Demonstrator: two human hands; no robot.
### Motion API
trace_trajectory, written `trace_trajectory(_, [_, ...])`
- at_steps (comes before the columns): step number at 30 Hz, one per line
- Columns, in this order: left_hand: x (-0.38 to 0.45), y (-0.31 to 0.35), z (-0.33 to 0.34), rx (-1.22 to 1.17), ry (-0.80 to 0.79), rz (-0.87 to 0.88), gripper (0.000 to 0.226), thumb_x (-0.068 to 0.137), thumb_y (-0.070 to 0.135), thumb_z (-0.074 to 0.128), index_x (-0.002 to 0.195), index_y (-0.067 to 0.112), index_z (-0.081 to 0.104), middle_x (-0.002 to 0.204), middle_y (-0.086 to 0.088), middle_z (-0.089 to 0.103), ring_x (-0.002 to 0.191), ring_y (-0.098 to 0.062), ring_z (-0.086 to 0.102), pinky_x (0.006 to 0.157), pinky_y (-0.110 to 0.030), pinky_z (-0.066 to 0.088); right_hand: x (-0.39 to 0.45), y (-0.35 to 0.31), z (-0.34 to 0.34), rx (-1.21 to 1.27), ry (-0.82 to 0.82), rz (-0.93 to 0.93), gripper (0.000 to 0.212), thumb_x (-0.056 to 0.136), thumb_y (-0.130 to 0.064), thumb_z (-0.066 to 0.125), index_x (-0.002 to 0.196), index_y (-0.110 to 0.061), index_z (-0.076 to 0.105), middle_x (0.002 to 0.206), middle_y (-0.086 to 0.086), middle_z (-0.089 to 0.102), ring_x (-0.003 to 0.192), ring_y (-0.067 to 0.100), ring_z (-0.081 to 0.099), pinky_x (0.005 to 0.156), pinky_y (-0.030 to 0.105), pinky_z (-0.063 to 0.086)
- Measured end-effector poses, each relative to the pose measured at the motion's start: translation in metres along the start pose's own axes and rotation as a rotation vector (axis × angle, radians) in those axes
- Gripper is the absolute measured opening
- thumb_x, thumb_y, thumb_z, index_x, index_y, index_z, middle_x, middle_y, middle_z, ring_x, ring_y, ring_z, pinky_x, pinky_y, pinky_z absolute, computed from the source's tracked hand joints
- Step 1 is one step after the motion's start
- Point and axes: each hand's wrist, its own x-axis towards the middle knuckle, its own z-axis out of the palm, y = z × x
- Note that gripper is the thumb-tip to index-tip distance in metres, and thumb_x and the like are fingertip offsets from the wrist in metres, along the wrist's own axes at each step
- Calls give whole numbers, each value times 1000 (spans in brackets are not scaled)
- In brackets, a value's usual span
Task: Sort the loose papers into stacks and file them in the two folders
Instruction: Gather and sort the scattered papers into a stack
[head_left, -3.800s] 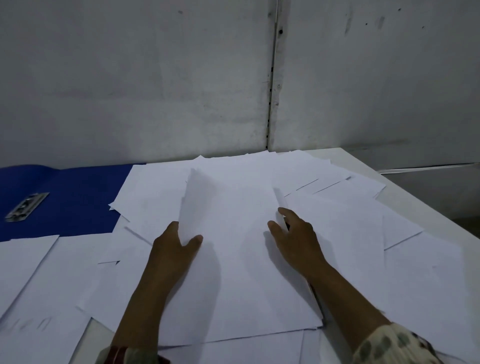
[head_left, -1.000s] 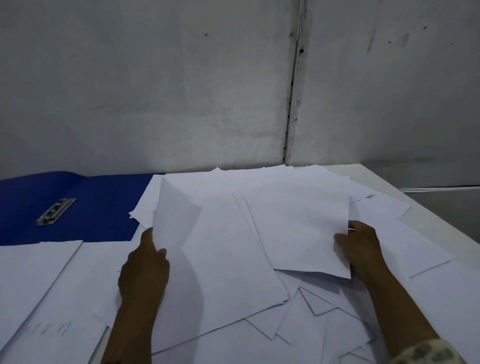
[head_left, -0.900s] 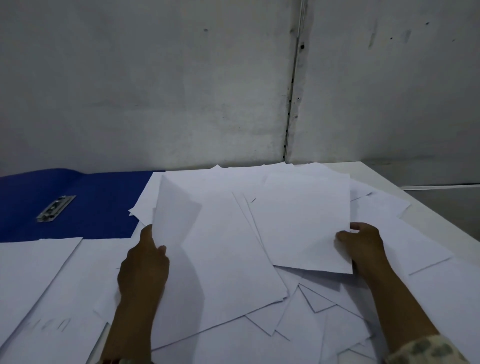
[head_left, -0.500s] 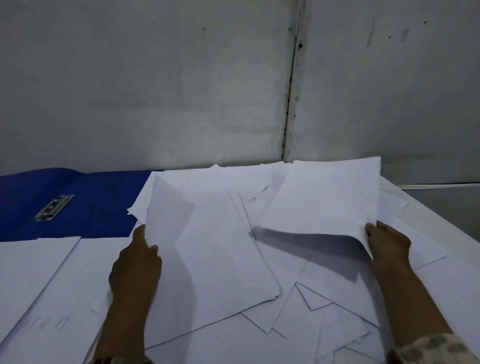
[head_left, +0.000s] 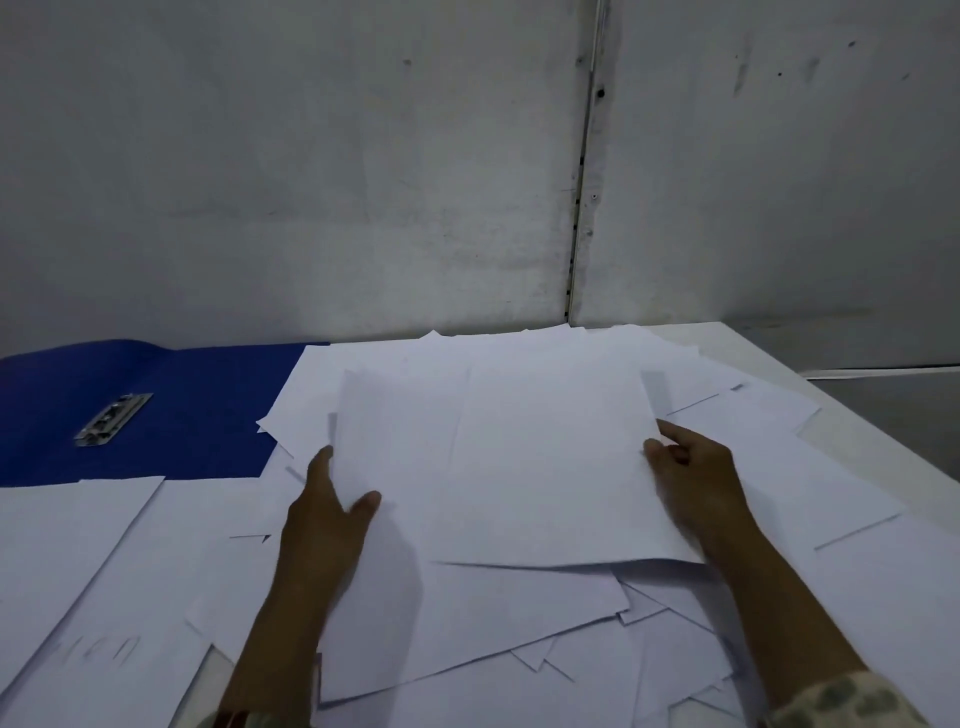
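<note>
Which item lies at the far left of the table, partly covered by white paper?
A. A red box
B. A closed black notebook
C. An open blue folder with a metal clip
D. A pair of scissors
C: the blue folder lies open at the far left, its metal clip showing, with loose papers overlapping its right and near edges.

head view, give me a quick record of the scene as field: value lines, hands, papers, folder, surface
left hand: grips the left edge of a gathered stack of sheets, thumb on top
right hand: pinches the right edge of a single sheet, held over the pile
loose papers: white, scattered and overlapping across the table
blue folder: open, far left, partly under papers
folder clip: metal, bare, no sheets in it
second folder: not in view
table: white, against a grey wall
</note>
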Motion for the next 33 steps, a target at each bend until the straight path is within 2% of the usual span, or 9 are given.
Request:
trace_trajectory(3, [-1, 0, 3, -23, -2, 20, 48, 95, 18, 47, 141, 10, 33, 136, -16, 49, 123, -34, 47, 101, -39, 37, -3, 0, 13, -130, -77, -99, 40, 95, -14, 49, 134, -8, 49, 102, 11, 63, 83, 15, 56, 75, 22, 40])
trace_trajectory(7, [-2, 1, 8, -37, -16, 56, 46, 97, 27, 41, 140, 11, 36, 137, -13, 49, 124, -32, 47, 104, -39, 36, -11, 1, 30, -404, -157, -239, 41, 98, -25, 43, 137, -15, 46, 131, 13, 58, 120, 27, 53, 97, 30, 39])
trace_trajectory(11, [-2, -2, 12, -37, -53, 72, 50, 92, 25, 52, 138, 13, 38, 127, -12, 56, 108, -29, 54, 94, -37, 44, -24, -7, 40, -691, -216, -318, 43, 100, -34, 32, 141, -23, 39, 131, 9, 57, 119, 27, 52, 92, 31, 41])
trace_trajectory(15, [-2, -1, 17, 9, -60, 92, 53, 91, 18, 54, 139, 13, 33, 132, -12, 52, 118, -31, 50, 98, -37, 40, -27, -5, 48, -749, -261, -364, 47, 99, -40, 33, 142, -22, 36, 132, 3, 52, 123, 20, 46, 92, 29, 39])
trace_trajectory(19, [-2, -1, 18, -78, -19, 92, 42, 92, 14, 52, 132, 8, 42, 122, -13, 56, 111, -32, 53, 91, -36, 43, -23, 2, 49, -625, -251, -332, 52, 91, -45, 49, 135, -16, 46, 129, 5, 45, 121, 21, 41, 93, 30, 38])
trace_trajectory(23, [-7, 6, 17, -256, -26, 116, 39, 92, 15, 52, 129, 8, 43, 106, -3, 50, 97, -24, 51, 81, -30, 40, -19, 3, 43, -382, -235, -199, 72, 86, -44, 58, 145, -13, 30, 144, 6, 39, 134, 23, 35, 107, 33, 32])
trace_trajectory(26, [-10, 13, 18, -373, -40, 121, 42, 91, 14, 53, 131, 10, 42, 104, 2, 48, 90, -15, 46, 80, -28, 37, -16, 1, 37, -147, -227, -121, 47, 81, -41, 65, 119, -14, 56, 109, -6, 64, 107, 20, 60, 77, 19, 49])
trace_trajectory(28, [-10, 14, 19, -391, -44, 121, 42, 90, 17, 55, 130, 13, 42, 102, 4, 50, 88, -15, 48, 77, -27, 40, -16, -2, 35, -13, -228, -109, 24, 80, -37, 68, 92, -17, 62, 82, -9, 65, 77, 13, 63, 53, 7, 43])
trace_trajectory(33, [-12, 9, 27, -329, -32, 157, 42, 87, 25, 61, 124, 18, 44, 97, 6, 55, 82, -11, 52, 63, -20, 43, -15, -5, 31, 39, -316, -90, 13, 87, -13, 62, 92, -21, 53, 81, -12, 60, 71, 0, 56, 54, 4, 43])
